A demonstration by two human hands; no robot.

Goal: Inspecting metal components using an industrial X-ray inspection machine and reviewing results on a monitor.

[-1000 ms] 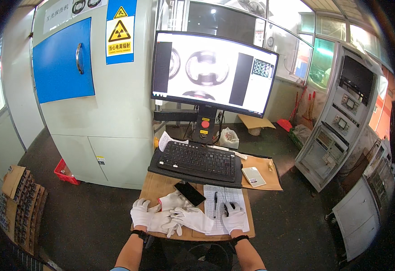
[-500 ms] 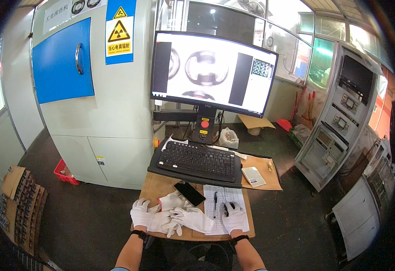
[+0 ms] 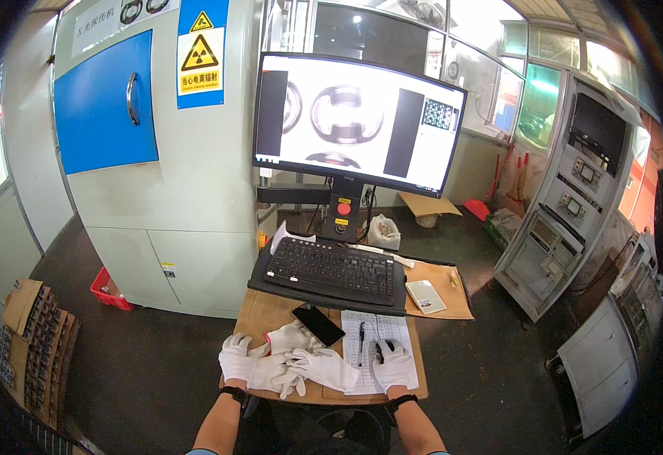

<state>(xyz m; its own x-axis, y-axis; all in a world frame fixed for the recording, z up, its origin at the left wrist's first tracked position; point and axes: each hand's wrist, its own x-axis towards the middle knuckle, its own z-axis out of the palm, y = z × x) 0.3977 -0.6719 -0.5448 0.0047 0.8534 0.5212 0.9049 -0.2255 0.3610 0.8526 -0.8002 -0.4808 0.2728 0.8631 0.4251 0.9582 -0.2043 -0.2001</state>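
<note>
My right hand (image 3: 393,369), in a white glove, is curled over a black computer mouse (image 3: 383,347) that it mostly hides. The mouse rests on a printed sheet (image 3: 352,368), where a black pen (image 3: 362,343) lies to its left. At the board's left edge, my left hand (image 3: 236,359), also gloved, rests with its thumb apart from the loosely bent fingers, nothing visible in it. Loose white gloves (image 3: 324,369) are heaped beside it. Behind them lies a dark phone (image 3: 319,324). Above the board sits a black keyboard (image 3: 331,269), and a monitor (image 3: 354,121) displays grey ring-shaped images.
A large pale cabinet (image 3: 202,174) with a blue door (image 3: 108,102) stands left. A red crate (image 3: 110,292) and stacked parts in cardboard (image 3: 39,349) are on the floor. The keyboard shelf overhangs the cardboard-covered board (image 3: 259,315). An instrument rack (image 3: 566,205) stands right.
</note>
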